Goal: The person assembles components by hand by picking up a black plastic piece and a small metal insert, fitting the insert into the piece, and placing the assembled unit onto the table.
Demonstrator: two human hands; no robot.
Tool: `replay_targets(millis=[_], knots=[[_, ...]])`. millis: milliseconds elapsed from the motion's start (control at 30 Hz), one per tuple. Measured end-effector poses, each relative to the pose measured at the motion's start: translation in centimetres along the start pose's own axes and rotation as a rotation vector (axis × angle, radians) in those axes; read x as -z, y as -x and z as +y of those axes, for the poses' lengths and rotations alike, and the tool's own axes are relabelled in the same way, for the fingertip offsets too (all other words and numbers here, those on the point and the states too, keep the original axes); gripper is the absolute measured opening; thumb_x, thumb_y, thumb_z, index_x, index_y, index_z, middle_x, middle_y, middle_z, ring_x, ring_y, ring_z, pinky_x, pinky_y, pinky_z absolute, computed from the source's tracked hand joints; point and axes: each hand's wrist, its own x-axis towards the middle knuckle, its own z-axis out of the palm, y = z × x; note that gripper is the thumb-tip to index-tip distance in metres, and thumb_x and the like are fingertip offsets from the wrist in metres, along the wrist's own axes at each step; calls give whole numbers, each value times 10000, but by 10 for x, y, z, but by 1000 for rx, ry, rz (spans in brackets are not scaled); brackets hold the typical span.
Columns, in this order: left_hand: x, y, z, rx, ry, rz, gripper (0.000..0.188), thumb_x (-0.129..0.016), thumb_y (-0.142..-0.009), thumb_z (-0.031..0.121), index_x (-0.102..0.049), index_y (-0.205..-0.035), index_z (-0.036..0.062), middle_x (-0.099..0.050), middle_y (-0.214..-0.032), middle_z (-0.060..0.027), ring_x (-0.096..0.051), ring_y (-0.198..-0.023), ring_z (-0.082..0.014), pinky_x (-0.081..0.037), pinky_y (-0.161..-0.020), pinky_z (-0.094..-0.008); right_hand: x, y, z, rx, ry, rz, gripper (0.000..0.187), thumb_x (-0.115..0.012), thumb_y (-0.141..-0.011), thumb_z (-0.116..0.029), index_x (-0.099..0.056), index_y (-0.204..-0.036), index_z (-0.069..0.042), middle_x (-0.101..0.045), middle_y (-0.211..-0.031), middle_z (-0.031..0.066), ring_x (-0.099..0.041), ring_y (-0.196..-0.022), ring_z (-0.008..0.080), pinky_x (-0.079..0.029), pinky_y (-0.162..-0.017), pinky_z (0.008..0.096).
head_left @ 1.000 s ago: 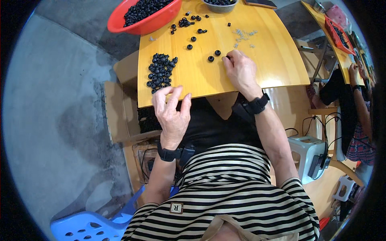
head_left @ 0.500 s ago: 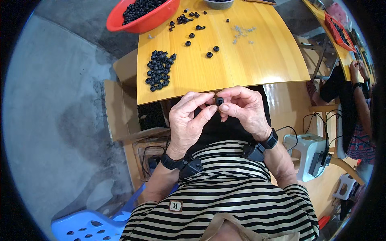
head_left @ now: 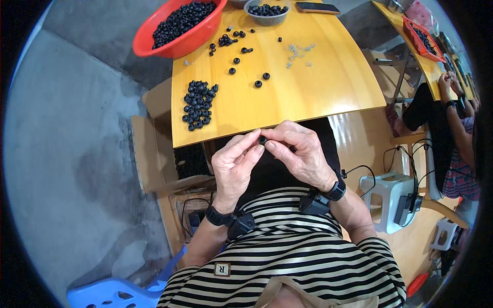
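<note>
Just off the table's front edge, both hands meet at a small black round part (head_left: 263,139) with a hole in it. My right hand (head_left: 302,151) pinches it between thumb and forefinger. From the other side, the thumb and forefinger of my left hand (head_left: 235,163) close on it too; the fingertips partly hide it. A cluster of similar black parts (head_left: 199,105) lies on the wooden table (head_left: 308,92) at the left. Further back are several loose black parts (head_left: 258,84) and a scatter of small pale bits (head_left: 298,53).
A red basin (head_left: 179,49) heaped with black parts stands back left, beside a grey bowl (head_left: 267,19) of them. A dark flat object (head_left: 318,7) lies behind. Below left is an open cardboard box (head_left: 149,149). A white stool (head_left: 387,200) and another person's arm (head_left: 459,123) are at right.
The view has shifted, bringing more of the table's far end into sight. My left fingertips have come together onto the black part, which my right hand still holds.
</note>
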Motion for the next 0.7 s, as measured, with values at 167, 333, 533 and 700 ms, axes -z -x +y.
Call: replay_targets(millis=[167, 333, 533, 700], knots=[[5, 0, -6, -5, -7, -3, 353, -705, -847, -61, -649, -1196, -49, -661, -1102, -104, -623, -967, -130, -514, -862, -239, -5, -1, -6, -82, 30, -13, 220, -621, -890, -13, -661, -1102, 27, -626, -823, 162, -625, -725, 286, -501, -649, 338], [9, -2, -13, 72, 104, 92, 310, -692, -858, -64, -659, -1167, -54, -668, -1097, -104, -633, -977, -132, -515, -882, -246, -6, -9, -9, 46, 224, -141, 298, -612, -873, -33, -613, -1163, 34, -617, -854, 181, -635, -749, 365, -527, -666, 418], [15, -2, -20, 81, 130, 192, 272, -681, -864, -37, -652, -1133, -66, -698, -1007, -136, -681, -906, -173, -558, -804, -268, 10, -65, 12, 49, 510, -131, 241, -608, -868, -47, -637, -1100, 13, -638, -939, 205, -649, -836, 371, -522, -721, 413], [18, 0, -18, 101, 103, 191, 268, -673, -866, -37, -648, -1131, -67, -705, -978, -141, -686, -910, -182, -557, -803, -266, 30, -140, 82, 131, 1025, 69, 264, -538, -833, -50, -605, -1071, 44, -621, -1058, 227, -600, -1017, 385, -482, -881, 458]])
